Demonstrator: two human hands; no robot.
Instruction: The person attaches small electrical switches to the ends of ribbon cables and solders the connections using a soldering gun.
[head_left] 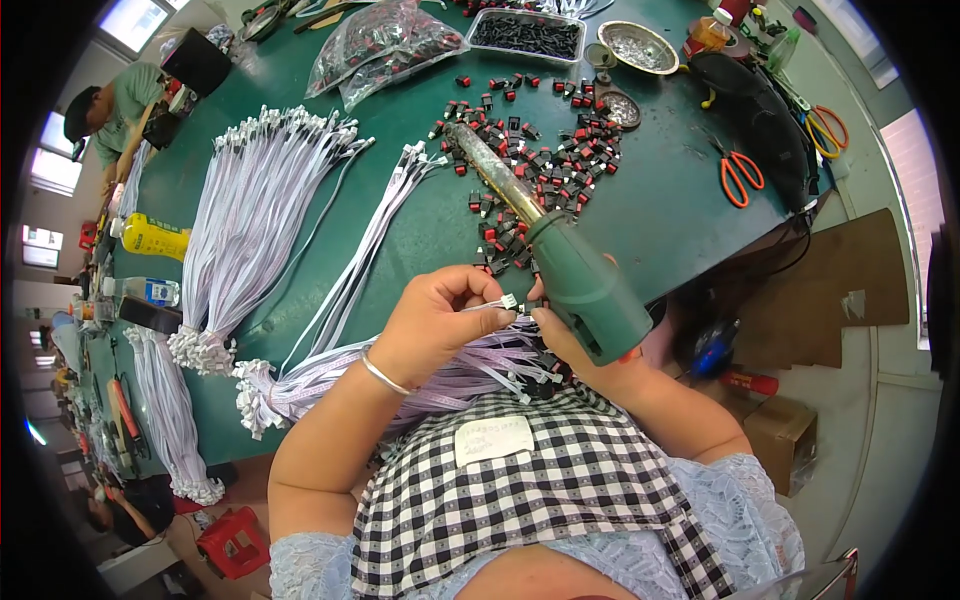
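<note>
My left hand [437, 312] pinches the end of a white wire lead [508, 301], its small white connector showing at the fingertips. Close beside it, my right hand [580, 345] is closed at a small dark piece that I cannot make out well. A green heat gun [588, 280] with a long, worn metal nozzle stands in front of my right hand and hides part of it. Under my hands a bundle of white flat leads [330, 385] lies across the table edge and my checked apron. Small black and red rocker switches [570, 170] are scattered beyond the nozzle.
Large bundles of white leads [250, 210] lie on the green table [410, 250] at left. At the back are plastic bags [385, 45], a tray of black parts [527, 36] and a metal bowl [638, 47]. Orange-handled scissors [741, 178] lie at right. Another person [125, 115] works far left.
</note>
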